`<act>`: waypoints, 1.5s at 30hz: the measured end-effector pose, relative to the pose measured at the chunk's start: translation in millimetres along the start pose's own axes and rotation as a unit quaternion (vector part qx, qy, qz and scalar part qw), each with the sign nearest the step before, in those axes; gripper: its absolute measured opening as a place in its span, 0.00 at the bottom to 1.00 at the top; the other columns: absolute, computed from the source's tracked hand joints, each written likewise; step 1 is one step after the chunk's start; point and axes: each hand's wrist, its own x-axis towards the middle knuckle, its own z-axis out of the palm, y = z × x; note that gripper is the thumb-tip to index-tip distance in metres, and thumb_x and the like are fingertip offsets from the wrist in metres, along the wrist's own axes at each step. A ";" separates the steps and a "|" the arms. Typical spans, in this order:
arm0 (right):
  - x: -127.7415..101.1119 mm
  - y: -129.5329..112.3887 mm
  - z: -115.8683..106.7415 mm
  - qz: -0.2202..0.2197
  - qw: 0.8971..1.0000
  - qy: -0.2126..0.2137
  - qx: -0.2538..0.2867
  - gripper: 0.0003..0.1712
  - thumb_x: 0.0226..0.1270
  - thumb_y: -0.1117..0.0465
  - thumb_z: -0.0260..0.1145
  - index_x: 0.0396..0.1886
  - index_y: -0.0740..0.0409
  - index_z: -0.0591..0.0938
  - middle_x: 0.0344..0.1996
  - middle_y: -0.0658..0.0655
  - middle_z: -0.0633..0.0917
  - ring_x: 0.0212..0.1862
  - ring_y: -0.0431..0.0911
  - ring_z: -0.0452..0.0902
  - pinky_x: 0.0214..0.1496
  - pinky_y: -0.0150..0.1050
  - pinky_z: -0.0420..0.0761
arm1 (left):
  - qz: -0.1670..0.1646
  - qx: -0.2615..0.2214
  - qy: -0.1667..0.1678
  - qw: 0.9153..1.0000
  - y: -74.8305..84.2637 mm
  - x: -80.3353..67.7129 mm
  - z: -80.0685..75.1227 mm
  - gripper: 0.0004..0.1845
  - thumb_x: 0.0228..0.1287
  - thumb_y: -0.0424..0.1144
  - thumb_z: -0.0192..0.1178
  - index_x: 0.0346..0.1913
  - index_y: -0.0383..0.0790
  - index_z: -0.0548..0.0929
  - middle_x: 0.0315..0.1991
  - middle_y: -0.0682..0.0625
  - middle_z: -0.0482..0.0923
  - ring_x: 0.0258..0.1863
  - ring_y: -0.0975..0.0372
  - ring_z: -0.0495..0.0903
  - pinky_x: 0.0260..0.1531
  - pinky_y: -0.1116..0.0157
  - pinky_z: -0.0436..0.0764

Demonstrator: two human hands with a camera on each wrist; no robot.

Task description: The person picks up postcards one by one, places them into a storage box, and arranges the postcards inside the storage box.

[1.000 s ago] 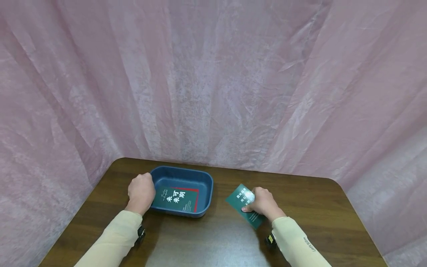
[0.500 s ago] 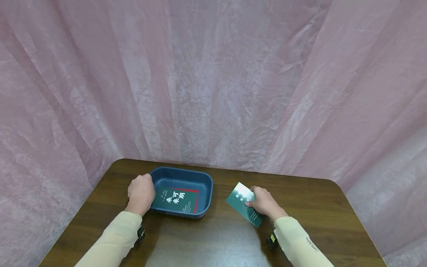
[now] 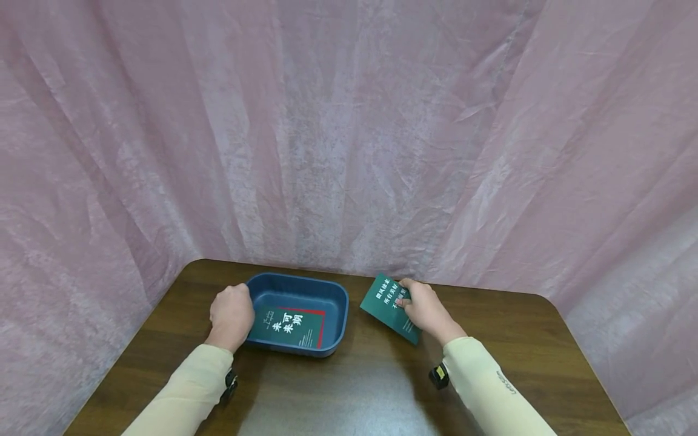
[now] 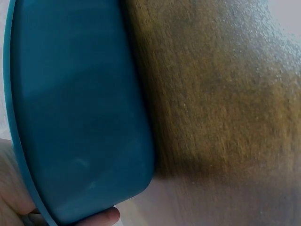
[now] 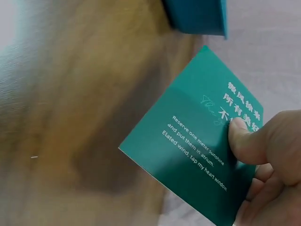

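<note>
A blue rectangular tray [image 3: 305,286] stands at the table's left, and my left hand [image 3: 231,313] grips its left rim. In the left wrist view, fingers [image 4: 101,219] show under the tray's end wall. Inside the tray lies a green card [image 3: 289,327] with white Chinese characters, a red edge showing beside it. My right hand [image 3: 428,309] pinches another green card [image 3: 388,306], thumb on its printed face, fingers behind. In the right wrist view this card [image 5: 188,136] is tilted above the table, apart from the tray, with white Chinese and English lettering.
The brown wooden table [image 3: 338,393] reaches back to a pink velvety curtain [image 3: 349,133]. Table surface lies between the tray and the right hand. A dark wrist device [image 3: 438,375] sits on the right wrist.
My right hand has raised the green card and carried it toward the back of the table and slightly left. The left hand and the tray have stayed in place.
</note>
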 end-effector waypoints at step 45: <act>34.3 -165.0 57.3 -0.149 0.983 -0.068 0.080 0.15 0.61 0.59 0.65 0.48 0.51 0.82 0.41 0.47 0.86 0.34 0.31 0.80 0.32 0.26 0.79 | 0.006 -0.006 0.037 0.999 2.4 -6.6 -2.5 0.10 0.61 0.28 0.51 0.37 0.28 0.82 0.32 0.31 0.82 0.25 0.45 0.82 0.13 0.47 0.77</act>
